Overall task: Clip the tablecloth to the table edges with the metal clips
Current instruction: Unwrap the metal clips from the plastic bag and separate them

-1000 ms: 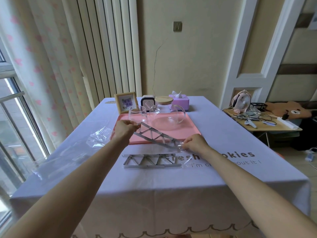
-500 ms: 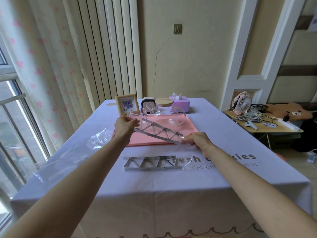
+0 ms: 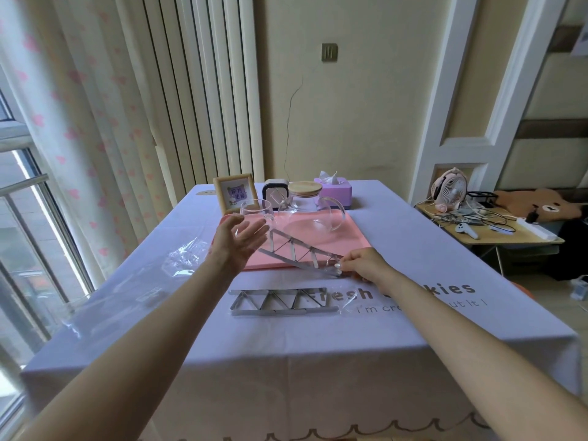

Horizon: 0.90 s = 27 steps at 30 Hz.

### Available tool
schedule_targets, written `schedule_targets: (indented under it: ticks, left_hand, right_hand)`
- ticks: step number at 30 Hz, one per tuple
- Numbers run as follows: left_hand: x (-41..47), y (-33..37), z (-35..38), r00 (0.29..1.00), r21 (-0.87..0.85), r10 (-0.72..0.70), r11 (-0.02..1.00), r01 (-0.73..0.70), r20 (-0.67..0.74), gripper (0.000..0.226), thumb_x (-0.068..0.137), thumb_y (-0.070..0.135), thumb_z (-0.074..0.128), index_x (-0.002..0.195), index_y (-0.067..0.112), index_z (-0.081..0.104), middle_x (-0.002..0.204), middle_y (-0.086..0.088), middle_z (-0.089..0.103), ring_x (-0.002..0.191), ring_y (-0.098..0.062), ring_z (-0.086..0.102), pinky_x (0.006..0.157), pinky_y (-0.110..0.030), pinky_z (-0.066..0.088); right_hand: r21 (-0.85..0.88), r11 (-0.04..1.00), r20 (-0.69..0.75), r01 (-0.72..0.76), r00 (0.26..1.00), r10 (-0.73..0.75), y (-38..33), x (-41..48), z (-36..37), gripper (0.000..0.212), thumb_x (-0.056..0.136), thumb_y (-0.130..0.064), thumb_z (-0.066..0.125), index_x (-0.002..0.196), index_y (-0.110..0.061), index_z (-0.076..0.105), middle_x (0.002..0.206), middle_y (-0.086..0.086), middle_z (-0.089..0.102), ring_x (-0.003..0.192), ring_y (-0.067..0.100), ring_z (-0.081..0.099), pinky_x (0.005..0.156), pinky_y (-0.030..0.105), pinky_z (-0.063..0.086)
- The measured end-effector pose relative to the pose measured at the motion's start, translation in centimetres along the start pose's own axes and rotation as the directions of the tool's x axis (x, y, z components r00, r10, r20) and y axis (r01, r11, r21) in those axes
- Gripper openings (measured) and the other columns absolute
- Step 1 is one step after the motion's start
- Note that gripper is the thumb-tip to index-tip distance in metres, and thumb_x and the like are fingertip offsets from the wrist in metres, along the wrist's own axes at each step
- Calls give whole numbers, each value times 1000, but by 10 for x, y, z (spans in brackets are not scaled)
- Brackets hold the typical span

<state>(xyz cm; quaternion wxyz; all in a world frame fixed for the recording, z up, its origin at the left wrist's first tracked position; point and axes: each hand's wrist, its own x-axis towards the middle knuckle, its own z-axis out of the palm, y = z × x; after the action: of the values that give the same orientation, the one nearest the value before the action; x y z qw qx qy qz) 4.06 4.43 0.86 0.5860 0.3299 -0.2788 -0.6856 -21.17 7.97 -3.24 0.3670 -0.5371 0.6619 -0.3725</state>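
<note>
Above the middle of the table (image 3: 318,353), the left hand (image 3: 236,243) has let go of the metal clips (image 3: 296,261) and spread its fingers (image 3: 254,230) open, so the right hand (image 3: 366,264) alone pinches their end; a second strip (image 3: 280,311) lies on the tablecloth (image 3: 429,249), nothing clipped yet.

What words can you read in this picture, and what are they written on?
"Fresh" then "kies": big dark letters on the lilac tablecloth; the right forearm hides the middle.
"I'm cr" then "ut it !": smaller line just below on the same cloth, cut by the forearm too.
Small wooden picture frame: characters too blurred to read.
Nothing else is legible.
</note>
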Motion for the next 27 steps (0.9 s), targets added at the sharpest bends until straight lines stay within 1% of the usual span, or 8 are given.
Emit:
schedule_targets:
  ticks: [3,5,7,9,13,19,23,27]
  left_hand:
    - [-3,-6,1,996,-228,34,973,-15,81,56,90,11,35,144,2,19,129,-26,49,123,-38,48,107,-43,37]
    - [-6,-8,7,994,-224,60,974,-39,88,53,90,11,36,141,5,25,132,-22,46,128,-34,44,112,-44,31]
    - [-7,-14,11,996,-107,71,992,-66,47,32,89,10,39,121,6,44,130,-18,47,125,-29,45,111,-45,31]
    - [-6,-22,16,998,45,51,998,-50,-20,11,91,4,40,94,8,50,120,-17,49,114,-26,50,100,-41,42]
    - [1,-34,14,981,390,76,921,0,-180,15,93,0,48,78,3,52,90,-17,55,78,-22,59,59,-28,56]
    - [4,-17,12,960,560,216,825,-83,-176,18,90,5,57,72,4,55,74,-9,59,74,-20,58,66,-28,50]
    - [0,1,26,936,661,352,704,-260,-8,22,91,10,56,69,10,58,72,-5,62,71,-15,58,65,-26,49]
    - [3,17,45,919,707,370,613,-353,138,9,88,12,62,81,7,63,73,-2,61,68,-10,56,61,-20,44]
  right_hand:
    - [1,1000,4,-12,1000,12,1,1,-2,12,81,-6,66,71,-9,62,66,6,58,48,12,42,37,11,33]
    - [3,1000,5,-20,1000,20,1,1,-4,15,80,-7,67,67,-11,61,67,6,60,47,12,43,39,14,33]
    - [2,1000,3,-23,1000,23,1,1,-4,16,80,-7,67,66,-12,62,69,7,62,46,12,44,39,15,32]
    - [-1,1000,7,-20,1000,20,1,1,-5,16,80,-9,68,65,-13,62,73,9,64,46,11,45,38,13,32]
    - [24,1000,22,-18,1000,17,2,0,-5,16,82,-9,67,67,-12,61,78,10,65,47,11,45,37,12,32]
    - [33,999,-22,10,1000,-9,7,1,-8,3,83,-11,67,81,-12,65,77,6,65,54,10,49,41,12,35]
    - [41,996,-100,80,992,-76,8,4,-8,11,82,-7,66,87,-16,66,82,-1,62,68,10,52,51,14,38]
    - [30,987,-69,156,986,-154,0,8,-3,18,80,-5,66,90,-20,67,92,3,65,83,13,56,59,13,40]
